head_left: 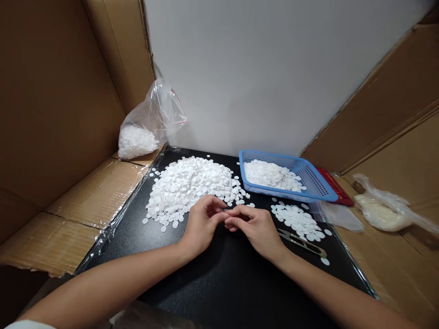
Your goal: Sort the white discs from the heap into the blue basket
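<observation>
My left hand (201,226) and my right hand (259,228) meet fingertip to fingertip over the black tabletop (206,288). Both are closed in a pinch. Whatever lies between the fingers is too small and too covered to make out. Just beyond my left hand spreads a large heap of small white discs (192,183). To the right of my right hand is a smaller scatter of white discs (297,220). A pair of metal thread snips (308,246) lies beside that scatter, partly behind my right hand.
A blue plastic basket (317,178) with white discs inside stands at the back right, over a red object (338,189). A clear bag of white pieces (137,139) rests at the back left. Another plastic bag (380,212) lies on cardboard at the right. Cardboard walls flank the table.
</observation>
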{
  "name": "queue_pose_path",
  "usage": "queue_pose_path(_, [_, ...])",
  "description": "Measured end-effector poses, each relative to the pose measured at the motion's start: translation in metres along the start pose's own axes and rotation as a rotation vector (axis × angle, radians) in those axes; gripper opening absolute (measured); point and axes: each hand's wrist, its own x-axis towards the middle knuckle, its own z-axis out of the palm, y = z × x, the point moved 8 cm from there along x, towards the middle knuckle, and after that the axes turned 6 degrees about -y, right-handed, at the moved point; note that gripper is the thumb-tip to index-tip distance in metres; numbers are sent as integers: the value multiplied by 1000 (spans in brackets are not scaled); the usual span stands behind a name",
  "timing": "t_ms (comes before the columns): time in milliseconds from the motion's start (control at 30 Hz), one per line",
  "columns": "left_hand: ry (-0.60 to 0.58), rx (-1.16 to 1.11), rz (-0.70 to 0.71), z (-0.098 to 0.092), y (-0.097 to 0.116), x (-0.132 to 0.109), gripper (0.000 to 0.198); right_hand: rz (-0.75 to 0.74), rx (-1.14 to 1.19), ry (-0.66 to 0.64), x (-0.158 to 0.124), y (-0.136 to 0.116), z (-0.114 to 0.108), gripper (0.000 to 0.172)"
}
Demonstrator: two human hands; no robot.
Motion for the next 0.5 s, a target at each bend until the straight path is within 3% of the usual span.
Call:
queue_pose_path(67, [1,22,-14,-9,-2,4,9,-35,-52,50,11,-3,-20,14])
queue_pose_path(133, [-68,130,18,-12,-2,2,18,-52,-138,135,27,1,-56,12])
queue_pose_path(167, [-167,281,64,-5,0,-3,26,-43,-206,196,36,7,-79,13])
queue_pose_path(267, [-430,706,191,28,2,-36,59,32,-692,305,59,23,-138,13])
queue_pose_path(333, [-592,812,339,62,10,-67,72,38,-771,340,68,31,-161,17])
queue_pose_path(400, [-759,786,588,99,26,-100,54,-12,-848,355,73,29,-164,19])
queue_pose_path(500, [-822,766,653,123,35,-113,54,-135,-868,258,77,16,-131,20])
